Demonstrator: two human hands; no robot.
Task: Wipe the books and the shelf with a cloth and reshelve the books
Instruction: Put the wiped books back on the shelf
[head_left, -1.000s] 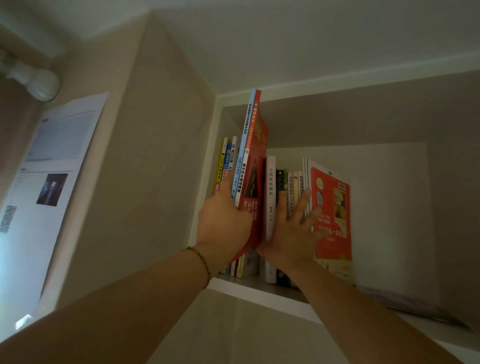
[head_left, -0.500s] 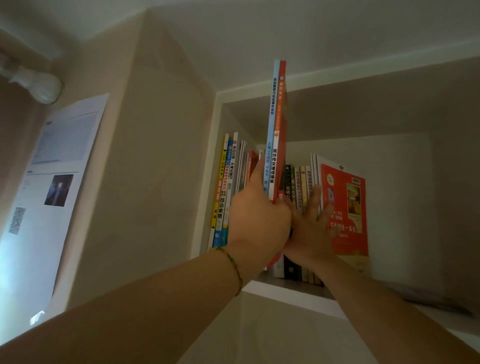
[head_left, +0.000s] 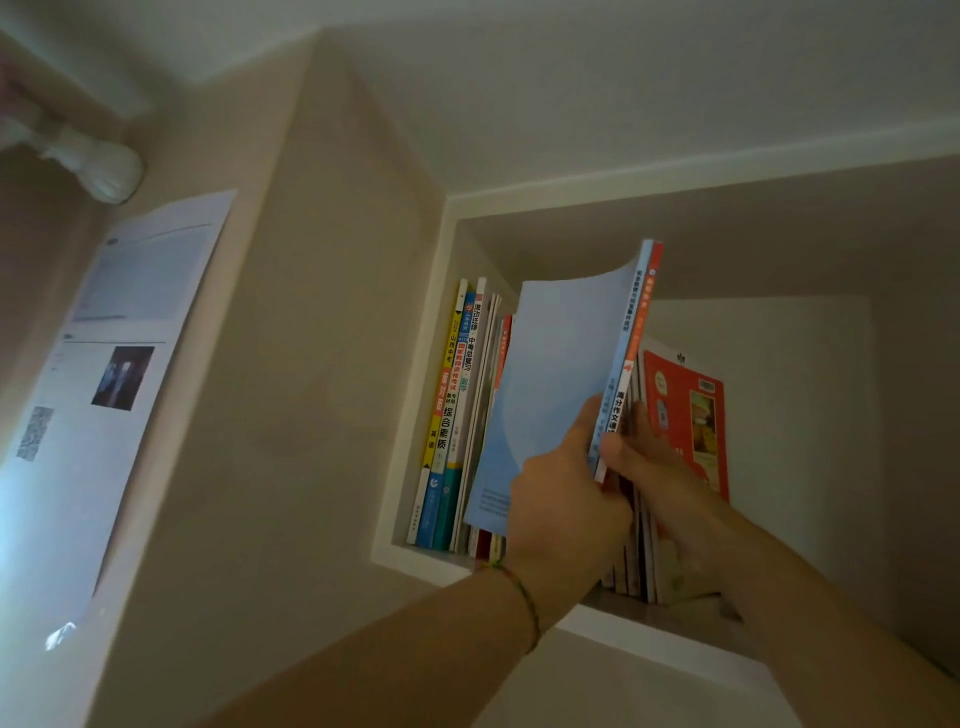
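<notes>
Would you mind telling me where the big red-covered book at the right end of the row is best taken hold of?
Pinch the red-covered book at its upper front corner, coming from the open right side. It stands at the end of the row with empty shelf beside it, its cover exposed; the right hand covers its lower left.

There is one view only, from the head camera, so no second view shares the scene. It looks upward and forward from below the shelf (head_left: 519, 569), which is set high in the wall. Both forearms rise from the bottom edge to the books (head_left: 457, 415) in the middle. The shelf is near, at arm's reach. At far left, a paper (head_left: 119, 364) on the wall is seen at a slant. The wide lens bends the edges.
</notes>
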